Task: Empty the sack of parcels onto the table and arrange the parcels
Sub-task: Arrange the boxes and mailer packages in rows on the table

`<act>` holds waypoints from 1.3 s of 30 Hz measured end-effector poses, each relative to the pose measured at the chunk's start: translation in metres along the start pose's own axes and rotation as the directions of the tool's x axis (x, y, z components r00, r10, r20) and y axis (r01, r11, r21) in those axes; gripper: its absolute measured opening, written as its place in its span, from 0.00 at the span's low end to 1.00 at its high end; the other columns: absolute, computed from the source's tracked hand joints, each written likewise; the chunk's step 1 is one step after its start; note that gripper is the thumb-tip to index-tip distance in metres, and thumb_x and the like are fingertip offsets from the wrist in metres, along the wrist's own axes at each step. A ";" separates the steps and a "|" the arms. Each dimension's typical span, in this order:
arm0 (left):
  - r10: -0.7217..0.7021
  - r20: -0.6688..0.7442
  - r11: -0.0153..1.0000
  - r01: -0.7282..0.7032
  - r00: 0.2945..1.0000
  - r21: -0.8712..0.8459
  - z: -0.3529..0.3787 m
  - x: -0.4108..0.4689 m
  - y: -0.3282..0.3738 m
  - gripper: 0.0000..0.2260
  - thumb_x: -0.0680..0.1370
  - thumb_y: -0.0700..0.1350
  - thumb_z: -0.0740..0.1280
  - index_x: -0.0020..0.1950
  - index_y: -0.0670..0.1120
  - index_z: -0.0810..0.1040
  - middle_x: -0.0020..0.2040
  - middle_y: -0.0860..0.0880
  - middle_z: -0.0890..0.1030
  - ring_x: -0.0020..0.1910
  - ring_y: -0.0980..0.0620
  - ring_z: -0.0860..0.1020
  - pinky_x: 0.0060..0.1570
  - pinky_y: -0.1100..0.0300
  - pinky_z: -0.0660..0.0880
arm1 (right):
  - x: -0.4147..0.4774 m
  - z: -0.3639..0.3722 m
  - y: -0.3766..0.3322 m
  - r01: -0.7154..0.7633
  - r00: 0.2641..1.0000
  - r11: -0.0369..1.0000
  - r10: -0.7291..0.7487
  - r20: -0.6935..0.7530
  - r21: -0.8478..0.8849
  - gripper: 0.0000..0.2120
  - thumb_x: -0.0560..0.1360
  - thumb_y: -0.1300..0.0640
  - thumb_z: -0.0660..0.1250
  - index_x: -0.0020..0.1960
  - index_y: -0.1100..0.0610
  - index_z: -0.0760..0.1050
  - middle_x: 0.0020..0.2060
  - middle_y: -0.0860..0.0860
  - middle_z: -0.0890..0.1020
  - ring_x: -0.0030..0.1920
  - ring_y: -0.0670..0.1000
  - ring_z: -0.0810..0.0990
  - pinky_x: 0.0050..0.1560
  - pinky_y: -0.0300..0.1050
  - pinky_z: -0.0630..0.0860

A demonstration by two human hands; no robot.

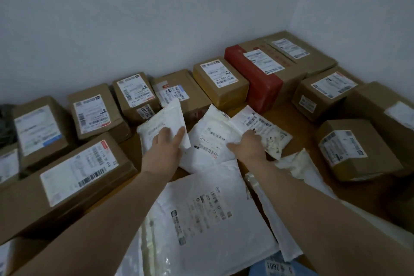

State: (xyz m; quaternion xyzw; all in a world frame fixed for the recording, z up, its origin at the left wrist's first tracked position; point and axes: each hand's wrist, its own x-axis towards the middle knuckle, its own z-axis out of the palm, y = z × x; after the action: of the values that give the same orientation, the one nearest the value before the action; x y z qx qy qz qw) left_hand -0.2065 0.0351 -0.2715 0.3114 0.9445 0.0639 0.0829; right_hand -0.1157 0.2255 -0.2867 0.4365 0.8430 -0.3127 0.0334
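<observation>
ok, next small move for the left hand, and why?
Likely lay the raised white mailer in the left hand flat on bare table: cartons already line the wall, while the mailers overlap in a heap.

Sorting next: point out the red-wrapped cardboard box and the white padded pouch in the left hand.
red-wrapped cardboard box (pixel 264 89): head view, on its red front face.
white padded pouch (pixel 163 116): head view, on its bare upper middle.

Cardboard boxes (pixel 220 80) blocked my reach at left, rear and right. White mailers (pixel 201 208) covered the centre. A passable strip of table (pixel 305 139) lay between mailers and right-hand boxes.
</observation>
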 end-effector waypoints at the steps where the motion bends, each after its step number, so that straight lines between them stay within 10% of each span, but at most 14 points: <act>1: -0.001 -0.025 1.000 0.001 1.000 -0.002 -0.002 0.000 -0.002 0.23 0.82 0.49 0.55 0.77 0.56 0.53 0.71 0.45 0.58 0.70 0.45 0.61 0.56 0.50 0.73 | 0.000 0.002 -0.007 -0.080 0.996 0.990 0.075 0.047 0.117 0.34 0.73 0.52 0.71 0.69 0.65 0.57 0.66 0.62 0.65 0.62 0.60 0.71 0.54 0.46 0.72; 5: -0.021 -0.064 1.000 0.020 0.998 -0.016 -0.002 0.002 -0.014 0.22 0.82 0.49 0.55 0.77 0.55 0.56 0.64 0.45 0.65 0.63 0.45 0.68 0.51 0.52 0.74 | 0.003 0.016 -0.024 -0.207 0.975 0.944 0.177 0.134 0.257 0.47 0.71 0.59 0.74 0.74 0.66 0.43 0.69 0.63 0.63 0.67 0.60 0.68 0.62 0.46 0.70; 12: -0.144 0.003 0.974 0.143 0.990 -0.174 -0.008 0.005 -0.007 0.24 0.83 0.48 0.53 0.78 0.52 0.49 0.66 0.42 0.66 0.61 0.42 0.72 0.59 0.50 0.72 | -0.001 0.013 -0.021 -0.270 0.962 0.902 0.240 0.129 0.336 0.37 0.75 0.60 0.64 0.75 0.66 0.45 0.56 0.58 0.74 0.57 0.60 0.76 0.58 0.50 0.74; 19: 0.144 0.309 0.957 -0.052 0.940 -0.286 0.015 -0.035 0.018 0.38 0.73 0.67 0.62 0.78 0.56 0.51 0.75 0.48 0.55 0.72 0.47 0.64 0.69 0.50 0.67 | -0.025 -0.006 -0.003 -0.093 0.980 0.976 0.054 0.191 0.198 0.12 0.71 0.55 0.69 0.48 0.60 0.69 0.41 0.56 0.77 0.41 0.54 0.77 0.43 0.44 0.72; 22: 0.159 0.435 0.984 -0.103 0.886 -0.148 0.023 -0.047 0.021 0.37 0.70 0.70 0.63 0.75 0.58 0.60 0.73 0.50 0.60 0.70 0.47 0.66 0.65 0.50 0.70 | -0.039 -0.013 0.008 -0.034 0.961 0.991 -0.003 0.276 0.129 0.20 0.69 0.56 0.74 0.57 0.60 0.75 0.51 0.55 0.79 0.54 0.55 0.78 0.54 0.46 0.74; 26: 0.216 0.228 0.975 -0.199 0.950 -0.094 0.021 -0.048 0.033 0.22 0.80 0.61 0.52 0.61 0.53 0.79 0.63 0.50 0.74 0.62 0.49 0.72 0.58 0.53 0.72 | -0.039 -0.028 0.026 0.058 0.998 0.980 -0.063 -0.022 -0.189 0.14 0.76 0.53 0.62 0.61 0.53 0.77 0.60 0.57 0.76 0.61 0.58 0.72 0.60 0.50 0.72; 29: 0.056 0.145 0.994 -0.041 0.988 -0.103 0.023 -0.036 0.041 0.20 0.82 0.55 0.53 0.73 0.54 0.64 0.69 0.46 0.66 0.68 0.45 0.64 0.61 0.50 0.72 | -0.028 -0.027 0.036 0.106 0.992 0.939 -0.078 0.099 -0.327 0.20 0.79 0.46 0.56 0.70 0.44 0.66 0.69 0.54 0.63 0.70 0.60 0.58 0.68 0.59 0.63; 33: -0.037 0.394 0.994 0.073 0.918 -0.077 0.036 -0.014 0.059 0.36 0.73 0.67 0.61 0.75 0.60 0.50 0.76 0.45 0.53 0.74 0.39 0.54 0.66 0.41 0.64 | -0.010 -0.015 0.050 0.161 0.967 0.893 -0.058 0.248 -0.420 0.27 0.78 0.38 0.50 0.74 0.47 0.56 0.76 0.52 0.53 0.76 0.62 0.43 0.71 0.65 0.54; 39: 0.106 0.404 0.975 -0.174 0.909 0.137 0.042 0.023 0.056 0.35 0.77 0.58 0.62 0.76 0.60 0.43 0.78 0.45 0.41 0.76 0.39 0.40 0.73 0.37 0.43 | 0.005 -0.025 0.058 0.094 0.986 0.856 -0.012 0.163 -0.508 0.31 0.76 0.32 0.43 0.76 0.42 0.48 0.78 0.51 0.42 0.76 0.62 0.37 0.70 0.69 0.38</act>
State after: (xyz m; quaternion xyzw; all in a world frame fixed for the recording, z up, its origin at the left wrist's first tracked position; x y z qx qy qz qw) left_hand -0.1841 0.0960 -0.3053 0.3910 0.8855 -0.0749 0.2397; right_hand -0.0693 0.2673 -0.2970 0.3628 0.9023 -0.1104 0.2049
